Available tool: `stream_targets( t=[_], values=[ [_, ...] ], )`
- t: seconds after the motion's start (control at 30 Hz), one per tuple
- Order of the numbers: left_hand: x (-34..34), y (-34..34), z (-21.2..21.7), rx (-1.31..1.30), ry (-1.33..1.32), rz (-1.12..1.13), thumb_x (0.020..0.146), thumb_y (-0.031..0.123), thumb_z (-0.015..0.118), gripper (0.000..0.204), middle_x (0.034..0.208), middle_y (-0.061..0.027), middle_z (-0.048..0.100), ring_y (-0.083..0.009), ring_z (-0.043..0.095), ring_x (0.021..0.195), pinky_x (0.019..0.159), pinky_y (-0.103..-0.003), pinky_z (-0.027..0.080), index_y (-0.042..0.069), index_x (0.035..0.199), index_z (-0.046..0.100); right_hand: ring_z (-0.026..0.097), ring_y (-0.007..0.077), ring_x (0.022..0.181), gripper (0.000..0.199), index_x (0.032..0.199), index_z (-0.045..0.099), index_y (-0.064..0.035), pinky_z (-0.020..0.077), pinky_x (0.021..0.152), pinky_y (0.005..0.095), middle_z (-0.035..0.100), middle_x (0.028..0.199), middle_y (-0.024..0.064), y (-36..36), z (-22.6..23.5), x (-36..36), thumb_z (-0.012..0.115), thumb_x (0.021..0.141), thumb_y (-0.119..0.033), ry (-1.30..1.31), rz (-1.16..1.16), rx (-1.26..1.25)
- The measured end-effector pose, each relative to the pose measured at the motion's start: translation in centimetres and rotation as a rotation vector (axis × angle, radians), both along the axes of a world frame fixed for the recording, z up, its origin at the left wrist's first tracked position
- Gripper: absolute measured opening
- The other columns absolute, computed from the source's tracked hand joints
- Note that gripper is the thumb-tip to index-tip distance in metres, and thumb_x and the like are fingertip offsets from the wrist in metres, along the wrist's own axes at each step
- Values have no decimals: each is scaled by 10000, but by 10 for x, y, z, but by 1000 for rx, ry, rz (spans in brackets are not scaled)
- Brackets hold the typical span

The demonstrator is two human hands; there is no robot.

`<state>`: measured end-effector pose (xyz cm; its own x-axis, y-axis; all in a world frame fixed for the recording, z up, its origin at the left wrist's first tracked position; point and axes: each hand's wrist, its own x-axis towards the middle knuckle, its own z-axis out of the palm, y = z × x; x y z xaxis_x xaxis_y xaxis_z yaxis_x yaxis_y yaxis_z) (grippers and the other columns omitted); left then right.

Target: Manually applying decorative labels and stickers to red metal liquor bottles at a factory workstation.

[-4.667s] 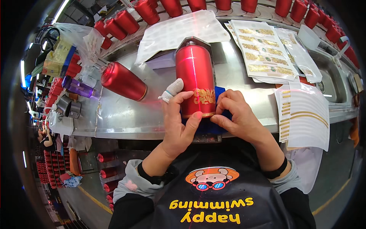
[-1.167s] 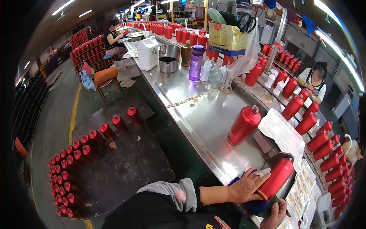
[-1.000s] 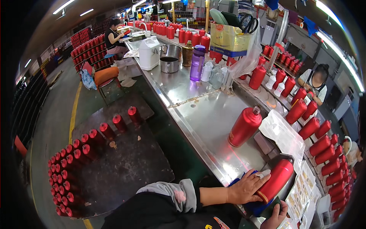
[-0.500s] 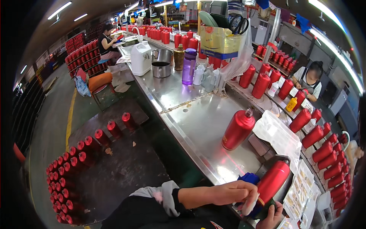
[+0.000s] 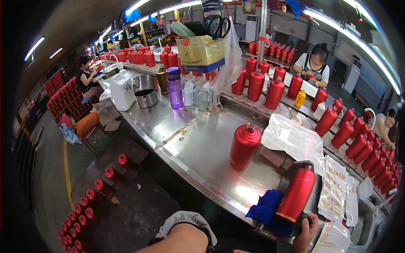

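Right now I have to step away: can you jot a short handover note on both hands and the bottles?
Left hand: only the forearm with its grey sleeve cuff shows at the lower edge; the hand is out of view.
Right hand: at the base of the tilted red bottle, grip unclear.
That bottle leans on a blue cloth at the steel table's near edge.
A second red bottle stands upright, untouched.
Gold decal sheets lie to the right.

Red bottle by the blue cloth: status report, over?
Right hand at base of tilted red bottle. Left hand out of view. Blue cloth underneath it.
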<state>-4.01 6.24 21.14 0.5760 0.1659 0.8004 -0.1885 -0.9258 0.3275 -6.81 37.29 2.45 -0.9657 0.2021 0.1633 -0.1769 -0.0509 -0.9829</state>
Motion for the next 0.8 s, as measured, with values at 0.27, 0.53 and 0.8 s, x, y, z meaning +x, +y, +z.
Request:
stream_targets(
  t=[0.27,0.53,0.8],
  values=[
    [4,-7,-11,-16,-8,-20,869,440,583,426,784,-136,564,-323,598,753,657,-421,472,38,743,520,534,86,670,150,1075,576,-20,440,602,207,598,836,25,-2,2,-1,510,946,-55,2,8,28],
    [3,-2,-12,-49,15,-25,892,447,556,452,773,-152,565,-342,599,748,669,-440,474,24,737,519,538,91,697,149,1065,583,-8,444,636,214,597,838,28,-2,4,-1,506,944,-49,35,25,41],
    [1,2,-13,-71,14,-78,896,459,552,482,755,-165,556,-358,591,729,662,-455,467,12,723,511,529,87,689,147,1061,585,-11,439,632,210,594,837,21,0,1,-2,505,946,-56,28,14,31]
  ],
)
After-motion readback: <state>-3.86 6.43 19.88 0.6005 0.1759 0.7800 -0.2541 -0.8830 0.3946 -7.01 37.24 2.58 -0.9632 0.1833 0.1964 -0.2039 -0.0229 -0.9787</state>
